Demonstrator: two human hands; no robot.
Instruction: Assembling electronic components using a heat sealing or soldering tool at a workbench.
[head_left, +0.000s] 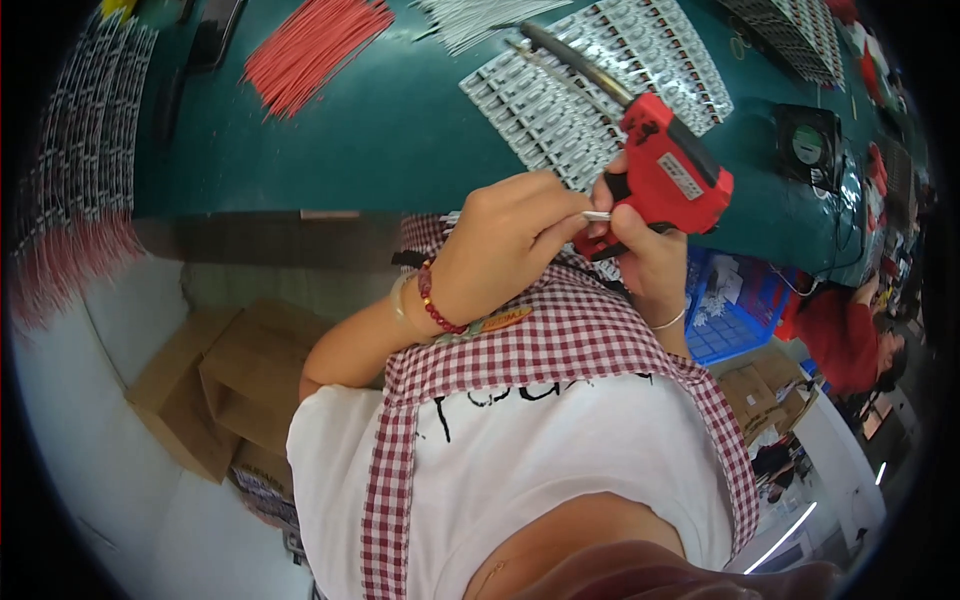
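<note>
Just off the table edge (330, 213), both hands (505, 235) grip a red soldering gun (668, 170).

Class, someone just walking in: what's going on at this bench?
A person in a checked apron grips a red soldering gun in the right hand. The left hand pinches a thin pale piece against it. Panels of small boards and red wires lie on the green bench.
</note>
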